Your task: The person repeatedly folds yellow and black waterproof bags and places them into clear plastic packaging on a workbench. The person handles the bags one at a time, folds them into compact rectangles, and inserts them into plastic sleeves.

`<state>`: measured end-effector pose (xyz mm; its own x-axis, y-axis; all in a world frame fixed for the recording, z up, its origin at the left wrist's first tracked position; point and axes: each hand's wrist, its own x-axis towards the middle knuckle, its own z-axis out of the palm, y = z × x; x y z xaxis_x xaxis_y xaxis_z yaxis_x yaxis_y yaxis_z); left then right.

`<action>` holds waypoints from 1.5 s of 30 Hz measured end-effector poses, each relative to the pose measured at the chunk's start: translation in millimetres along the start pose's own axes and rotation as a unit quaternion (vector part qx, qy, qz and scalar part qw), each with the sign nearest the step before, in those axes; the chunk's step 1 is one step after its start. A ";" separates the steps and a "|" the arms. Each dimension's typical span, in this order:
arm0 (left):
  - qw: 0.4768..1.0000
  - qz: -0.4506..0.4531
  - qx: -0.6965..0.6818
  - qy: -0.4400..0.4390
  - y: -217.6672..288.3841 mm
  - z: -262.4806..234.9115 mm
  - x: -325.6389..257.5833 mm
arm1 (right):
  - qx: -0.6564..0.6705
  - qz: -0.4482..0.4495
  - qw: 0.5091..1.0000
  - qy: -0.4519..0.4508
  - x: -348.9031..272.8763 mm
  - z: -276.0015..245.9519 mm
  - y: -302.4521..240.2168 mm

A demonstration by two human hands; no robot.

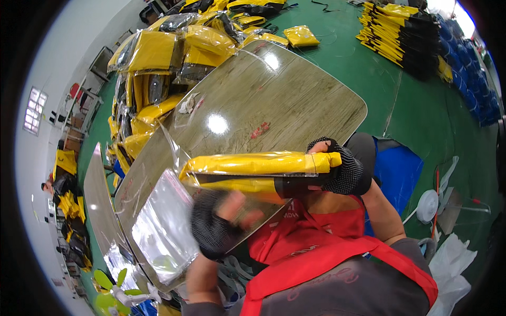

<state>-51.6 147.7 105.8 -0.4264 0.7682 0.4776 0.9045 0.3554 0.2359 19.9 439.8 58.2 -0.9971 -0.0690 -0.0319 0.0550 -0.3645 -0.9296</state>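
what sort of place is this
Probably a packing workshop: plastic-wrapped yellow packages are heaped beyond the table, a pile of clear plastic sleeves lies on it, and yellow-and-black goods are stacked on the green floor.

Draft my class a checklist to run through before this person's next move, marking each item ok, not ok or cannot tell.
1. Right grip holds one end of the yellow-and-black bundle: ok.
2. Left grip touches the bundle: cannot tell; it is blurred, just below it in the picture.
3. Clear film lies flat at the bundle's left end: not ok; it juts out.
4. Stack of clear plastic bags lies near the left grip: ok.
5. Table free of scraps: not ok; a crumpled white scrap lies there.
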 end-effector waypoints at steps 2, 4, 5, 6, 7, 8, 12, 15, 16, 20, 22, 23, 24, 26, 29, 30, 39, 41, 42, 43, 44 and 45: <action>0.986 0.066 0.148 0.038 -20.6 -16.9 47.6 | -0.197 -0.124 0.972 0.032 1.5 5.9 12.5; 0.994 0.088 0.017 -0.067 -45.4 -13.5 70.0 | -0.273 -0.182 0.939 0.104 0.6 7.2 36.8; 0.993 0.081 0.012 -0.082 -42.6 -5.1 68.0 | -0.326 -0.196 0.923 0.056 5.3 2.7 46.3; 0.990 0.085 -0.025 -0.111 -36.0 13.4 68.9 | -0.250 -0.182 0.949 0.068 3.8 6.7 56.3; 0.987 0.132 -0.050 -0.080 -22.1 39.5 72.4 | -0.006 -0.124 0.989 0.078 -0.2 16.7 59.8; 0.986 0.133 -0.082 -0.062 2.5 53.6 77.6 | 0.180 -0.082 0.976 0.087 -0.8 22.1 58.0; 0.963 0.162 -0.206 0.056 33.0 69.9 97.5 | 0.183 -0.145 0.966 0.115 -0.4 6.9 60.3; 0.940 -0.038 -0.076 0.330 29.7 54.2 63.1 | 0.114 -0.251 0.930 0.243 -2.4 -12.6 59.4; 0.887 -0.162 -0.096 0.422 2.6 73.4 49.6 | -0.062 -0.267 0.905 0.325 -1.8 -26.9 59.2; 0.728 -0.354 -0.492 0.321 -59.8 131.9 26.2 | 0.127 -0.299 0.884 0.337 32.7 -35.5 86.2; 0.728 -0.335 -0.563 0.203 -17.5 160.4 13.6 | 0.193 -0.325 0.867 0.324 58.1 -24.1 79.1; 0.713 -0.325 -0.603 0.149 4.5 168.8 5.0 | 0.248 -0.323 0.870 0.279 64.8 -22.8 65.2; 0.638 -0.355 -0.677 0.091 26.1 172.9 0.8 | 0.301 -0.323 0.866 0.236 67.0 -21.3 55.1; 0.898 -0.035 -0.428 -0.096 28.6 232.2 -69.2 | 0.227 -0.329 0.881 0.252 65.4 0.2 33.8; 0.941 -0.014 -0.248 -0.229 31.3 132.1 -26.0 | 0.101 -0.330 0.917 0.199 51.3 -28.9 6.3; 0.971 -0.033 -0.161 -0.174 26.9 82.9 4.8 | 0.061 -0.313 0.927 0.196 40.3 -37.1 -5.6; 0.978 -0.117 -0.142 0.099 -59.0 -4.8 74.3 | -0.249 -0.488 0.808 0.219 23.8 11.5 -76.4; 0.928 -0.194 -0.285 0.143 -62.1 9.2 66.5 | -0.177 -0.375 0.886 0.207 30.1 -20.6 -55.4; 0.871 -0.228 -0.405 0.160 -50.2 15.9 66.4 | -0.137 -0.305 0.920 0.202 28.6 -21.8 -51.1; 0.870 -0.221 -0.414 0.148 -49.1 19.0 67.8 | -0.050 -0.238 0.950 0.194 29.9 -23.5 -51.1; 0.870 -0.215 -0.422 0.137 -48.8 21.5 68.5 | 0.039 -0.169 0.968 0.182 33.8 -24.0 -54.2; 0.845 -0.222 -0.451 0.183 -49.8 24.9 63.0 | -0.017 -0.173 0.960 0.218 35.4 -14.4 -64.9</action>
<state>-123.2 191.6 103.1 -0.8454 0.3919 0.3631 0.3481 -0.1115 0.9308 -19.7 474.3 112.1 -0.8831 0.4484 0.1377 -0.2780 -0.2639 -0.9236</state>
